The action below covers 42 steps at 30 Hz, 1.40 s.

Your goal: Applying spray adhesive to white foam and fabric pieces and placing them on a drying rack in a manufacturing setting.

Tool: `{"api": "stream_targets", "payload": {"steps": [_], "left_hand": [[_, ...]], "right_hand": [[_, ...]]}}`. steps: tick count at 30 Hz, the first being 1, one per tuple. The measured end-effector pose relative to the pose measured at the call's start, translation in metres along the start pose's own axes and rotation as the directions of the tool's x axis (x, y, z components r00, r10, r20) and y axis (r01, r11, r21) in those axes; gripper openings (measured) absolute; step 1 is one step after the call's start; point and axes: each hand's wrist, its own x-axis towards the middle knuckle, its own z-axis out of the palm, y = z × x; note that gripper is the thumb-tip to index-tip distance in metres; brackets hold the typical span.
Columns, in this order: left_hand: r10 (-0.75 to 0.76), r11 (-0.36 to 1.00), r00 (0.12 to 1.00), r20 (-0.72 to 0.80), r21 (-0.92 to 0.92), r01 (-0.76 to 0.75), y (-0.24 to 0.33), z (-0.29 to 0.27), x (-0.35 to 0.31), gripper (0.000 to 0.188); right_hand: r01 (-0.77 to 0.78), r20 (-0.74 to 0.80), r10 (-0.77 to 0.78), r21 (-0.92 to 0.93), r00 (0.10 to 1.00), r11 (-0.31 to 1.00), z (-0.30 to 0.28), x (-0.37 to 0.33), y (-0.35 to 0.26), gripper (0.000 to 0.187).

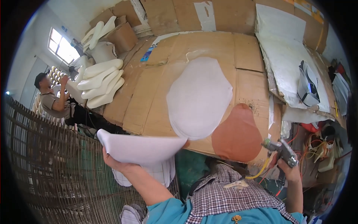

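My left hand [113, 161] grips the edge of a pale, flexible cut sheet [145, 147], held curled up above a rack at the near left. In my right hand [286, 166], at the near right, is a metal spray gun [287, 154] with a yellow hose running from it. In front of me, a large light-grey cut piece [201, 95] lies flat on the cardboard-covered table [149, 97]. Right of it, a reddish-brown piece [238, 136], narrow at its far end, lies at the near table edge, close to the spray gun.
White saddle-shaped foam pieces [102, 82] are stacked at the table's left end, with more by a cardboard box [121, 37]. A wire rack [52, 160] fills the near left. Beyond it stands a co-worker [54, 99]. Tangled hoses [317, 147] hang at the right.
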Motion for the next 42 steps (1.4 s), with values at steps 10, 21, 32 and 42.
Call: {"api": "stream_targets", "payload": {"steps": [10,21,32,42], "left_hand": [[0.179,0.980,0.962,-0.207,-0.048,-0.192,0.063,-0.041,-0.008,0.039],[0.149,0.951,0.974,-0.168,-0.245,-0.187,0.060,-0.049,-0.010,0.032],[0.128,0.929,0.956,-0.263,-0.306,-0.208,0.054,-0.049,-0.003,0.033],[0.183,0.958,0.972,-0.147,-0.196,-0.210,0.076,-0.074,-0.004,0.031]], "right_hand": [[0.071,-0.010,-0.074,-0.161,0.997,0.984,0.013,-0.052,-0.006,0.064],[0.039,-0.126,-0.054,-0.118,0.991,0.992,0.035,-0.079,-0.015,0.050],[-0.028,-0.098,0.015,-0.125,0.995,0.992,0.036,-0.095,-0.014,0.059],[-0.035,-0.140,0.021,-0.099,0.990,0.994,0.032,-0.094,-0.014,0.056]]}}
